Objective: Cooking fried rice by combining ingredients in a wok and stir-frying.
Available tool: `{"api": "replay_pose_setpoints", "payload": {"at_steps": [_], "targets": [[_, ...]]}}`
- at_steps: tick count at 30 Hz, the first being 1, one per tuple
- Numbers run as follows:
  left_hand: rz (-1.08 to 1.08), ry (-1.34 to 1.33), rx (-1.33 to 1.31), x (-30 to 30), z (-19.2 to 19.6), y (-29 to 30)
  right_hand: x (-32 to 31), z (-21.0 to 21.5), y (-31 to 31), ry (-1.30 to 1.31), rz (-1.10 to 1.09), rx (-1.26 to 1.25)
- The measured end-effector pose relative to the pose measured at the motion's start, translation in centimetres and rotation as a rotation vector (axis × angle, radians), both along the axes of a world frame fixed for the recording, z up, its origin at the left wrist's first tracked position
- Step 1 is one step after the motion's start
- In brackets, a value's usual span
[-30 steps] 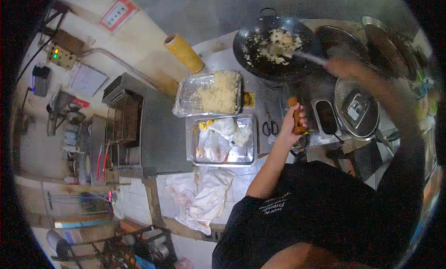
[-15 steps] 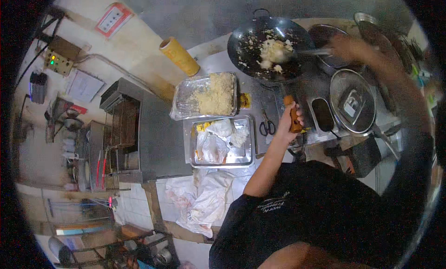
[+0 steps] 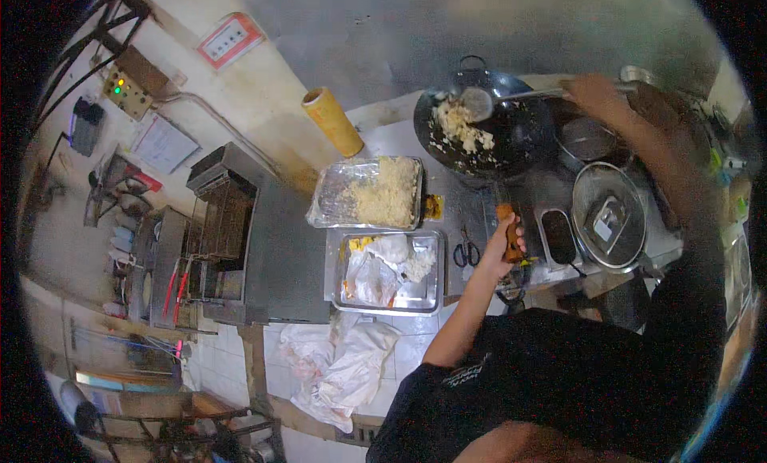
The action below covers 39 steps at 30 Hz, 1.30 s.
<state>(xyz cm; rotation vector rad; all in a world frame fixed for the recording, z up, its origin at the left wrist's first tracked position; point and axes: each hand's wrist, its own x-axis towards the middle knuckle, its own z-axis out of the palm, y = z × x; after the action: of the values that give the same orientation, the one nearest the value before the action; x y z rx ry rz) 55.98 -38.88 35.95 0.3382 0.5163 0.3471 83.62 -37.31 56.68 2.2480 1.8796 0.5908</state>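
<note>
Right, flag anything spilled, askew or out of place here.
Two things stand out. White sacks lie crumpled on the tiles, as if dropped. A yellow-brown patch beside the tray of pale crumbs could be a spill, though it is too blurred to tell.

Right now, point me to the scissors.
In the head view, just right of centre, the black-handled scissors lie between the lower metal tray and the left hand.

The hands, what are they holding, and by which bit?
The left hand grips the middle of a brown handle, apparently that of the wok. The right hand holds the metal ladle by its long handle.
</note>
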Motion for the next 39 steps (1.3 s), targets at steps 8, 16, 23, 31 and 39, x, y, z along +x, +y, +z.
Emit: {"api": "replay_pose_setpoints", "payload": {"at_steps": [8,16,23,31,39], "targets": [[-0.031,-0.045,-0.035,0.8,0.0,-0.4,1.8,-8.2,-4.6,0.575,-0.184,-0.481],[-0.004,-0.022,-0.025,1.0,-0.1,-0.5,-0.5,-9.7,-5.5,0.562,-0.256,-0.433],[0.053,0.034,0.011,-0.3,-0.1,0.1,3.0,-2.1,-1.9,0.022,-0.051,-0.226],[0.124,0.122,0.015,-2.3,-0.5,0.8,2.4,5.5,-1.7,-0.032,-0.013,-0.175],[0.008,0.045,0.034,0.1,0.5,-0.4,2.5,-1.7,-3.1,0.047,0.015,-0.092]]}}
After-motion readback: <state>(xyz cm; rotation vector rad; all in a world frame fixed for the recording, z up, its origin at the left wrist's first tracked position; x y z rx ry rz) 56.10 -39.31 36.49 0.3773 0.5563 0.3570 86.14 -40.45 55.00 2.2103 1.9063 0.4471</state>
